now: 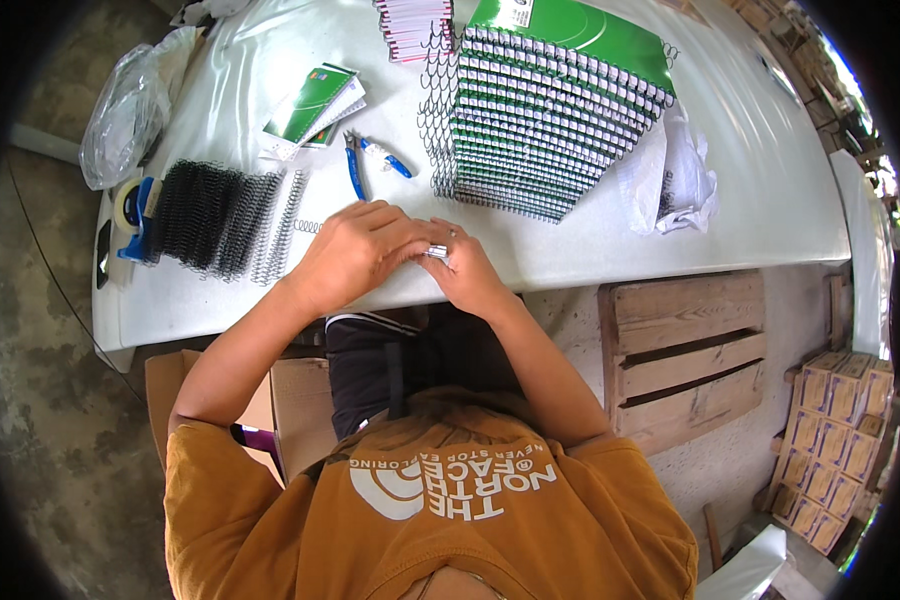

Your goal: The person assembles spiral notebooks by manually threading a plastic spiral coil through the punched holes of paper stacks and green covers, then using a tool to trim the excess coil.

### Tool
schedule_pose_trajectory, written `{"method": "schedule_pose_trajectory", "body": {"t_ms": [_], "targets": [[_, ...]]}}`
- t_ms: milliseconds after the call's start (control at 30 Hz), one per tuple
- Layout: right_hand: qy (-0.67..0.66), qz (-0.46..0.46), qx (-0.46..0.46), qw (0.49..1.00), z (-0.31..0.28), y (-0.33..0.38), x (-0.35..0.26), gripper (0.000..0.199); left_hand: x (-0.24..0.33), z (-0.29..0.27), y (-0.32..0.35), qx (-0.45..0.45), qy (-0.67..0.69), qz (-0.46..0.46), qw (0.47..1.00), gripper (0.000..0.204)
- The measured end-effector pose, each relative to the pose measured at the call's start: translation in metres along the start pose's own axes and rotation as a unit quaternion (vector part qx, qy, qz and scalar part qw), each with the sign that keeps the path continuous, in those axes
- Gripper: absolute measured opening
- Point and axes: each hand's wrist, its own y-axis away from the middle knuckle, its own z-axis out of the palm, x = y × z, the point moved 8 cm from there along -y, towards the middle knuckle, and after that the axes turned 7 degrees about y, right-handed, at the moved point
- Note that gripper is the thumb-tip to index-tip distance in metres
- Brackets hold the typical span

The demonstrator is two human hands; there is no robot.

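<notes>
Close together at the table's near edge, both my hands are closed, fingertips meeting. My left hand (355, 252) is bent over, its fingers curled toward the right one. Between the hands a small silvery-white piece (437, 251) shows by the fingers of my right hand (465, 270); its kind is hidden. A thin spiral coil (309, 226) sticks out to the left of my left hand; I cannot tell whether that hand grips it. Just beyond my fingers lie blue-handled cutting pliers (354, 168), jaws pointing away, with a small whitish scrap against them.
Black spiral coils (210, 215) lie at the left beside a blue tape dispenser (138, 215). Small green booklets (315, 105) lie farther back. A large stack of green spiral notebooks (560, 120) stands ahead right, next to a crumpled plastic bag (680, 180). A wooden pallet (685, 345) is below the table.
</notes>
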Motion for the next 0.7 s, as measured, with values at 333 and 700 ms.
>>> {"method": "schedule_pose_trajectory", "body": {"t_ms": [333, 700], "targets": [[-0.040, 0.057, 0.020, 0.997, -0.008, -0.002, -0.003, 0.021, -0.006, 0.007, -0.008, -0.066, -0.019, 0.003, 0.998, 0.022], [-0.061, 0.062, 0.021, 0.996, -0.006, -0.004, -0.001, 0.023, 0.003, 0.007, -0.009, -0.088, -0.075, -0.111, 0.987, 0.035]]}}
